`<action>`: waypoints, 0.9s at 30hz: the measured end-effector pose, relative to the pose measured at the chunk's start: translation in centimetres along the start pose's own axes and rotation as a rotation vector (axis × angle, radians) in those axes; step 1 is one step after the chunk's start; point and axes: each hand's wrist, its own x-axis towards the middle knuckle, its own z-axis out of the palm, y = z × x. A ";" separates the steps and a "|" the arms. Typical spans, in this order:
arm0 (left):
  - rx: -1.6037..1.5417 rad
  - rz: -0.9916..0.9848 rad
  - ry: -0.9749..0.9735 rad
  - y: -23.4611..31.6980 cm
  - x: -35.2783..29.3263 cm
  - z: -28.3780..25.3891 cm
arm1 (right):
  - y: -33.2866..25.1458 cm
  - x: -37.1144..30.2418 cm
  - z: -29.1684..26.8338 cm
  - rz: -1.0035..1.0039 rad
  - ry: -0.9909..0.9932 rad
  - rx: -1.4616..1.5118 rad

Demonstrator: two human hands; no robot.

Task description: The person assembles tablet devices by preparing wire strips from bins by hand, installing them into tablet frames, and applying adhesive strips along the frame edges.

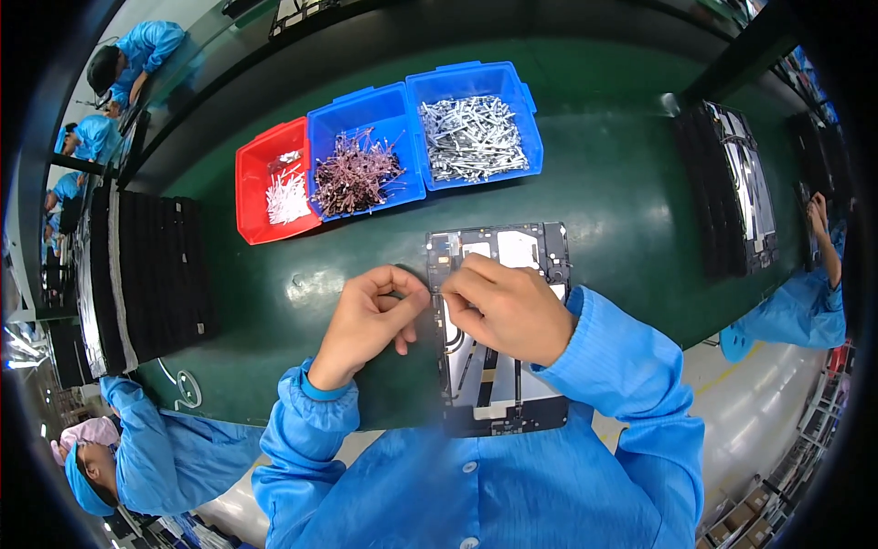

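Note:
A flat electronic device frame, like an opened tablet [498, 389], lies in front of me with its black edges, silver panels and dark cables showing. My left hand [366, 318] is just beside its left edge, thumb and index finger pinched together. Over the upper half of the device, my right hand [514, 306] is closed too, fingertips bent down near that same left edge. The two sets of fingertips almost meet. Anything between them is too small or hidden to make out. My right hand covers part of the device's middle.
Beyond the device stand a red bin [251, 188] of small white pieces, a blue bin [366, 105] of thin brownish cables and another blue bin [471, 80] of silvery strips. Dark stacked panels flank the green table [613, 174] at left [160, 265] and right [722, 183]. Other people work nearby.

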 end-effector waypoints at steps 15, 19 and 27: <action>0.084 0.030 0.031 -0.4 -0.1 0.5 | 0.3 -0.5 0.2 -0.003 -0.002 -0.054; 0.091 0.044 0.052 -0.5 -0.3 0.8 | 0.3 -0.5 0.2 -0.016 -0.001 -0.055; 0.083 -0.009 -0.040 0.4 0.6 -0.3 | 0.3 -0.6 0.3 -0.014 0.002 -0.048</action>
